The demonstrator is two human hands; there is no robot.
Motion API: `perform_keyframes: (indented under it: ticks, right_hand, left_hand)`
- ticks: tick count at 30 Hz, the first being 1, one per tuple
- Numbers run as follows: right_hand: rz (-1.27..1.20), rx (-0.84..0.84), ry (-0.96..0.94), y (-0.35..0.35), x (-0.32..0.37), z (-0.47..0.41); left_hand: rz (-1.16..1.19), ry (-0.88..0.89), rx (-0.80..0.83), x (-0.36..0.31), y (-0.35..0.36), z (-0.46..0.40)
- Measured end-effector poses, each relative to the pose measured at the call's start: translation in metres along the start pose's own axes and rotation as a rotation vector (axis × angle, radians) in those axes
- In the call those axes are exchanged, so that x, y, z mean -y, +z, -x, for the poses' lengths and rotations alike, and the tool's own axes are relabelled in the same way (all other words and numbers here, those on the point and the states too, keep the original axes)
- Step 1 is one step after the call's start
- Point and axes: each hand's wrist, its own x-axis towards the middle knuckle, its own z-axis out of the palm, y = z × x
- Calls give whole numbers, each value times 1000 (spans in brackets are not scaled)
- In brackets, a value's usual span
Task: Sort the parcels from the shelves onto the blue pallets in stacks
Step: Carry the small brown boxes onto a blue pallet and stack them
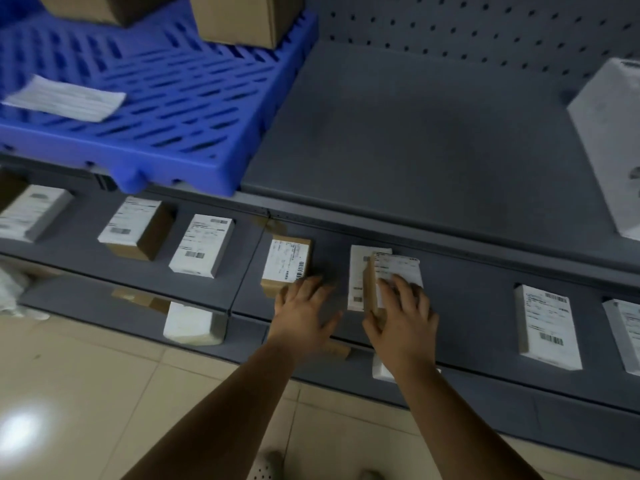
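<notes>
A person reaches both bare arms over a grey metal shelf lined with small labelled parcels. The left hand, fingers spread and straight, lies at the near end of a small brown cardboard parcel with a white label. The right hand grips a tilted brown parcel with a white shipping label, thumb on its left side, fingers over the label, beside a flat white parcel. Up left, a blue slatted plastic pallet rests on the upper shelf, carrying two brown cardboard boxes and a white paper slip
</notes>
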Motion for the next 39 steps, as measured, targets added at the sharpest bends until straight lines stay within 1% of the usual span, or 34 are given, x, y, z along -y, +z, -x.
perform_keyframes:
  ticks: [4, 8, 15, 22, 26, 34, 39]
  right_hand:
    - [-8, -37, 32, 6, 38, -1]
    - [-12, -59, 74, 16, 60, -2]
    - [4, -81, 131, 30, 66, 4]
    - [-1, -102, 156, 27, 69, 15]
    - [6, -105, 145, 23, 78, 21]
    - [-17, -149, 75, -4, 104, 31]
    - [-46, -155, 36, -26, 117, 53]
  left_hand:
    - [-34, -23, 37, 42, -8, -11]
    - [-60, -28, 64, 65, 0, -28]
    - [-129, -37, 50, 81, 30, -48]
    - [-124, -11, 27, 90, 39, -62]
    - [-105, -6, 23, 89, 24, -53]
    - [-63, 40, -14, 90, -27, -13]
    - [-4, 79, -95, 91, -52, 32]
